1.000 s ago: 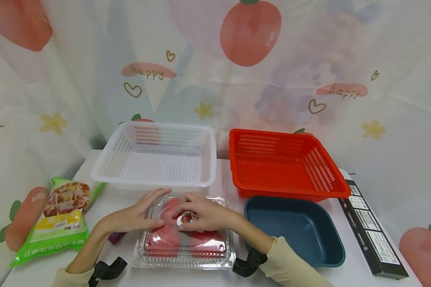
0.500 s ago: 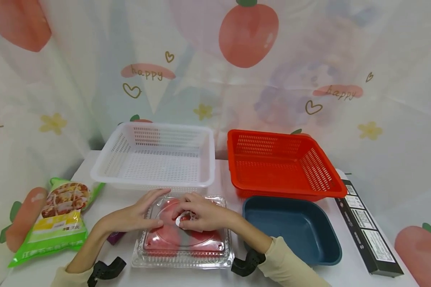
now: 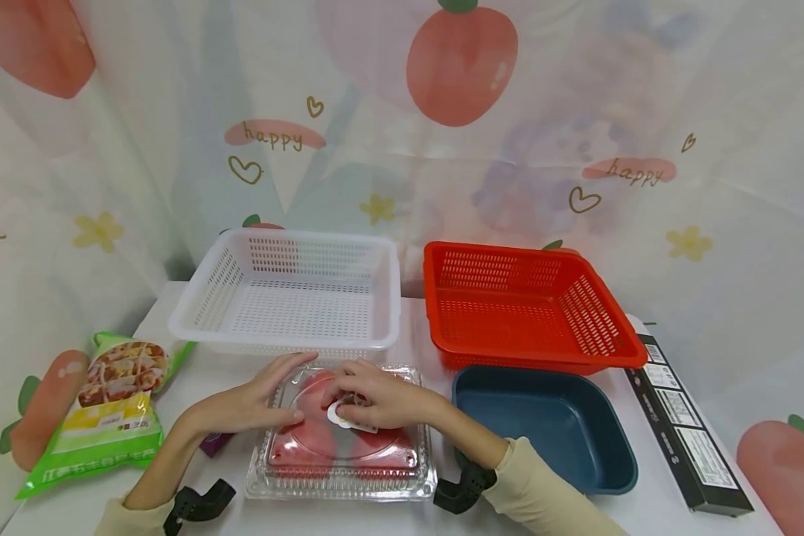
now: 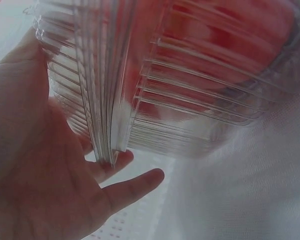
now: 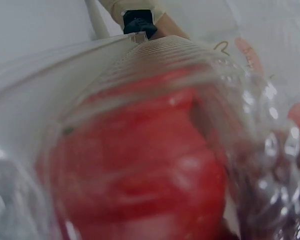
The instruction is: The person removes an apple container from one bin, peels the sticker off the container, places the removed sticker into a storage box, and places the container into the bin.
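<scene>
**Right fingers on the label, left hand spread on the clear box**

Your right hand [image 3: 378,398] is nearly closed, its bent fingers and thumb pinching the white label [image 3: 336,415] on the lid of the clear plastic box [image 3: 342,458]. The right wrist view is blurred, so you can't check the pinch there; it mostly shows the red contents [image 5: 140,165] through the plastic.

Your left hand [image 3: 244,406] is wide open and grips nothing: the thumb rests on the lid, and the fingers reach along the box's left side. In the left wrist view, one fingertip sits at the rim and another stands clear of it.

The box lies flat on the white table [image 3: 208,372], right in front of you. Just behind it is the white basket [image 3: 301,309], with the red basket [image 3: 522,324] to its right. The blue tub [image 3: 543,424] sits beside your right forearm, and the black carton [image 3: 690,428] lies beyond that. Over to the left you have the green bag [image 3: 110,409], and a small purple item [image 3: 215,444] shows partly behind your left forearm
</scene>
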A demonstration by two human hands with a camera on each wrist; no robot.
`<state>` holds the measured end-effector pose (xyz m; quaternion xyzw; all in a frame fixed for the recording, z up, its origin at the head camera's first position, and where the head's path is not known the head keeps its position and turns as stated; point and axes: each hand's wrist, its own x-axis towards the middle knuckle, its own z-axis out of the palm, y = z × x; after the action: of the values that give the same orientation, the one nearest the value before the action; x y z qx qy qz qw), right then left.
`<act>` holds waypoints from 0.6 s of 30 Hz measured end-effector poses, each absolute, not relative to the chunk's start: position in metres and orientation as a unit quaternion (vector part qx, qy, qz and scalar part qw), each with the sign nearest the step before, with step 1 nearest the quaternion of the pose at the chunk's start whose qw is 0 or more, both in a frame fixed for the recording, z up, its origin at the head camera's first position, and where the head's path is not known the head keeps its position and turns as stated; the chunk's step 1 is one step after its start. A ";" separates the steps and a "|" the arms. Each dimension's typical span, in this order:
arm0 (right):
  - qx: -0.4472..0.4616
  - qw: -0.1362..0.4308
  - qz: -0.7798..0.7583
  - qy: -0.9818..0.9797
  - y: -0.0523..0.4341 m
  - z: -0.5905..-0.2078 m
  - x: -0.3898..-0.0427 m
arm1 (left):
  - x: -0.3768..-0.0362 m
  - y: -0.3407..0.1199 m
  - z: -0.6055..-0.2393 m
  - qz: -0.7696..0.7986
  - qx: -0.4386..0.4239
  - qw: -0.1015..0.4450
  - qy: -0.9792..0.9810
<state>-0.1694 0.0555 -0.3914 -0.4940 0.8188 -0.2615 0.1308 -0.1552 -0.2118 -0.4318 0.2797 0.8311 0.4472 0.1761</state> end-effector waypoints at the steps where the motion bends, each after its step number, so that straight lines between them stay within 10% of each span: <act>1: -0.495 0.130 -0.260 0.819 0.055 -0.392 -0.170 | -0.155 -0.212 -0.432 0.447 0.280 0.176 0.831; 18: -0.476 0.098 -0.269 0.831 0.051 -0.394 -0.166 | -0.156 -0.212 -0.432 0.455 0.283 0.158 0.829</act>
<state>-0.1662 0.0505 -0.3936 -0.4759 0.8314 -0.2694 0.0984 -0.1558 -0.2118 -0.4323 0.2826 0.8293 0.4553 0.1584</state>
